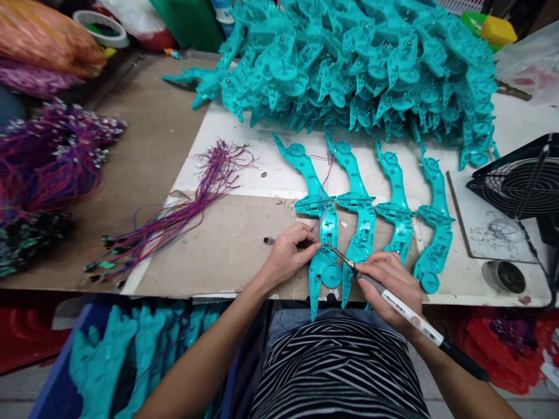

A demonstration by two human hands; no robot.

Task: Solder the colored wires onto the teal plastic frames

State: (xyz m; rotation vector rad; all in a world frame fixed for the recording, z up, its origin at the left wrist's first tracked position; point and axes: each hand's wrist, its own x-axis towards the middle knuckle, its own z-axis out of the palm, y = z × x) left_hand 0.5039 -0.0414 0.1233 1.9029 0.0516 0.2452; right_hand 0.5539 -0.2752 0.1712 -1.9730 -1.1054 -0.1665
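My right hand (391, 285) grips the soldering iron (408, 314) like a pen. Its metal tip meets the middle of the leftmost teal plastic bow-shaped part (329, 227). Beside that tip, my left hand (290, 253) is pinched closed on thin red and blue wires (323, 195), which run from the fingers up over the part. A small dark wire end (269, 240) pokes out left of the hand. What exactly lies between the fingertips is partly hidden. More teal parts (395, 198) of the same shape lie in a row to the right.
A big heap of teal parts (349, 70) fills the back. Bundled wires (187, 215) lie left, beside a larger wire pile (52, 157). At right are a black fan (515, 180), a board (489, 233) and a round tin (504, 276). A blue crate (59, 366) holds teal parts below.
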